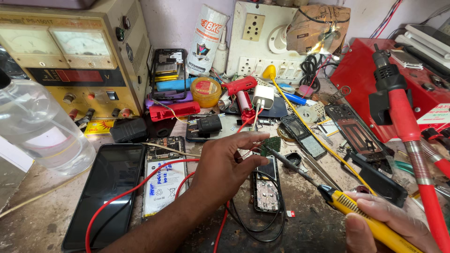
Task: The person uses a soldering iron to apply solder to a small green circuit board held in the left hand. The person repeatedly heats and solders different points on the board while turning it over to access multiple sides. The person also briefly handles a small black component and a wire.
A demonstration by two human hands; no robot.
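Note:
My left hand [224,169] pinches a small green circuit board [270,145] between thumb and fingertips, above an opened small phone [266,185] with thin red and black wires. My right hand [389,224] grips a yellow soldering iron [361,212] at the lower right. Its metal tip [276,154] touches the lower edge of the green board. An opened smartphone with a white battery [165,180] lies just left of my left hand, and a black phone screen [107,192] lies beside it.
A beige power supply with two meters [70,56] stands at the back left, a clear plastic bottle [37,126] in front of it. A red hot-air tool [408,126] and red station [379,79] fill the right. Phone parts, chargers, a yellow tin [205,91] and a wall socket board [262,42] crowd the back.

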